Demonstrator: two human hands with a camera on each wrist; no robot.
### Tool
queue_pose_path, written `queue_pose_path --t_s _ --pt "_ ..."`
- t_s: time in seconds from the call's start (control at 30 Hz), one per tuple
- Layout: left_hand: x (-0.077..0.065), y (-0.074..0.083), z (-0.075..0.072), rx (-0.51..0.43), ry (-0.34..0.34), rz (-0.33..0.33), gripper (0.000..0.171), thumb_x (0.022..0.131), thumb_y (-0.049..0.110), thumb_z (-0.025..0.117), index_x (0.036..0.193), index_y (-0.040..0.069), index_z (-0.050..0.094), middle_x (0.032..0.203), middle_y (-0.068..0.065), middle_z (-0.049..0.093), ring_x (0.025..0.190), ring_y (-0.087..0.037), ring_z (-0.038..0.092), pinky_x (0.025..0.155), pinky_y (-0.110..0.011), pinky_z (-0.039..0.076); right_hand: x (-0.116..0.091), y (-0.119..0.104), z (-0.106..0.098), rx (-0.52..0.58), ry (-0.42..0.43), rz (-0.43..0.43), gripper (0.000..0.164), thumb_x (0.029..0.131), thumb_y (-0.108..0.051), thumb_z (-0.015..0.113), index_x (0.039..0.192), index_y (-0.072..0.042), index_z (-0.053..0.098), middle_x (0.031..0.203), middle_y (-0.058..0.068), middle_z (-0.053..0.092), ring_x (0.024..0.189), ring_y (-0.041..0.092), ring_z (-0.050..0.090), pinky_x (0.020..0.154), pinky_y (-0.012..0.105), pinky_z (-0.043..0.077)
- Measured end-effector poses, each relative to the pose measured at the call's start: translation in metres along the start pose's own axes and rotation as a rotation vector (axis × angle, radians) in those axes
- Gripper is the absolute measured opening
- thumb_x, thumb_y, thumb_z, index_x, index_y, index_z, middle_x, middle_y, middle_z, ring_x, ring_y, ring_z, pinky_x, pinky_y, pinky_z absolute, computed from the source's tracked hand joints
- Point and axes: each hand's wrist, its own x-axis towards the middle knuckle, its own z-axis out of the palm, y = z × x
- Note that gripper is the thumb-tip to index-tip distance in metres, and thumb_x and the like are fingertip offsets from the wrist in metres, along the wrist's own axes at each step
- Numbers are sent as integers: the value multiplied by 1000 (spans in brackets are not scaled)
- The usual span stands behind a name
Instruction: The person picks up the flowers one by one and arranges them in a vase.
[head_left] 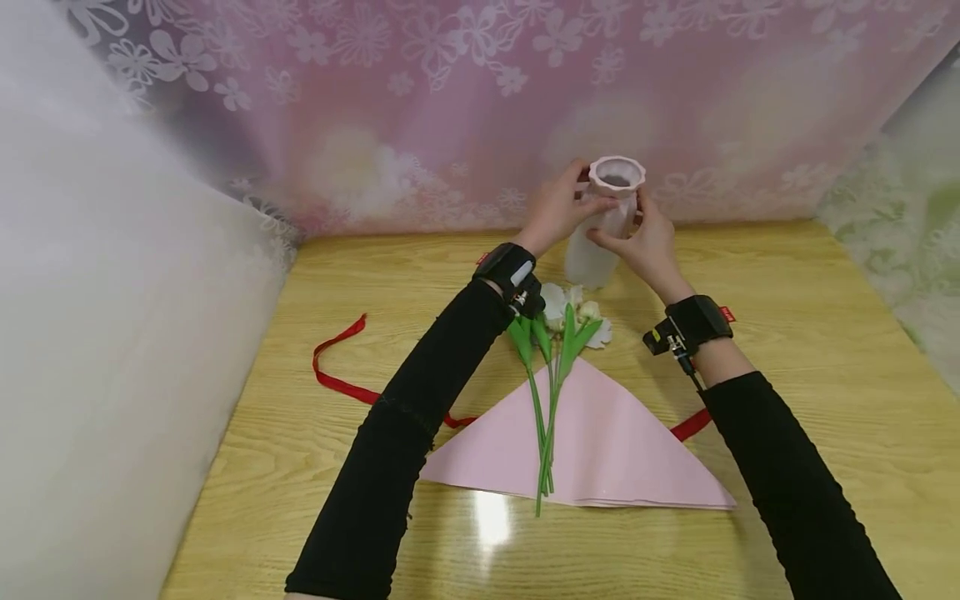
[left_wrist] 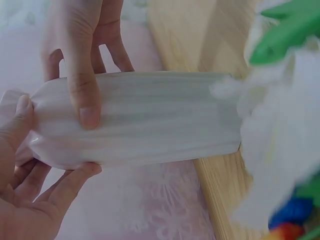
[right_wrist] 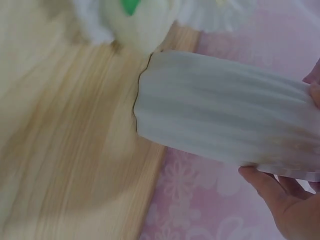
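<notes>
A tall whitish ribbed vase (head_left: 592, 260) with a pale pink scalloped rim is upright at the back of the table, its base against the wood. My left hand (head_left: 561, 208) grips its neck from the left, thumb across the front just under the rim. From the right, my right hand (head_left: 651, 248) holds the upper body with thumb and fingers. In the left wrist view the right hand (left_wrist: 80, 45) comes in from the top and the left hand (left_wrist: 35, 200) from the lower left. The right wrist view shows the vase (right_wrist: 215, 105) with the right hand (right_wrist: 285, 205) at its lower side.
White artificial flowers (head_left: 555, 304) with green stems lie across folded pink paper (head_left: 622, 433) in front of the vase. A red ribbon (head_left: 337, 383) runs out from under the paper on both sides. A pink floral cloth (head_left: 420, 125) hangs behind the wooden table (head_left: 825, 333).
</notes>
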Motion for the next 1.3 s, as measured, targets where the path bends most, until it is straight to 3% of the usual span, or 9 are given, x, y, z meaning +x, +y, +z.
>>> queue_pose_path --t_s 0.17,0.3,0.57,0.73,0.83,1.0,1.2,1.3 --pt "-4 13 14 -47 -44 44 64 97 38 68 150 15 39 152 -4 47 138 -16 49 104 -19 43 -18 4 -17 4 11 14 91 87 -32 81 159 -14 29 151 21 45 134 44 46 104 62 43" --pt "-7 24 25 -30 -73 68 64 98 37 68 149 13 39 151 -5 48 138 -16 50 104 -16 41 -33 6 -30 -10 14 39 93 87 -35 81 160 -14 27 153 21 42 135 44 44 102 64 42" --pt "-15 39 42 -58 -119 47 65 96 40 70 149 17 42 150 2 49 135 -8 50 101 -16 44 -60 9 -49 -46 29 51 93 86 -34 82 160 -19 27 154 20 42 133 48 46 98 66 43" --pt "-22 46 52 -44 -140 83 69 94 41 72 151 17 41 149 3 51 132 -6 52 100 -16 45 -79 9 -57 -67 45 71 91 87 -34 81 160 -19 28 155 18 42 132 48 47 97 65 45" --pt "-28 50 58 -18 -140 118 72 93 41 73 153 16 39 148 2 53 131 -7 54 100 -15 44 -92 8 -60 -84 67 88 90 87 -34 81 159 -20 29 153 19 44 131 46 49 91 56 48" --pt "-42 60 63 0 -134 137 67 93 41 73 148 17 44 143 4 55 126 -7 56 98 -16 45 -112 3 -65 -106 89 93 87 87 -33 82 157 -18 33 150 17 48 129 42 50 81 28 43" --pt "-58 69 63 2 -150 153 65 92 42 74 145 17 46 143 4 55 127 -6 55 97 -14 46 -131 -4 -68 -108 101 93 87 86 -33 82 157 -17 34 151 15 48 128 41 50 82 28 43" --pt "-66 70 63 6 -157 167 65 93 40 73 146 17 44 144 3 56 127 -7 56 97 -15 47 -139 -8 -66 -107 120 77 86 85 -30 84 155 -13 37 149 16 49 125 41 52 79 19 41"
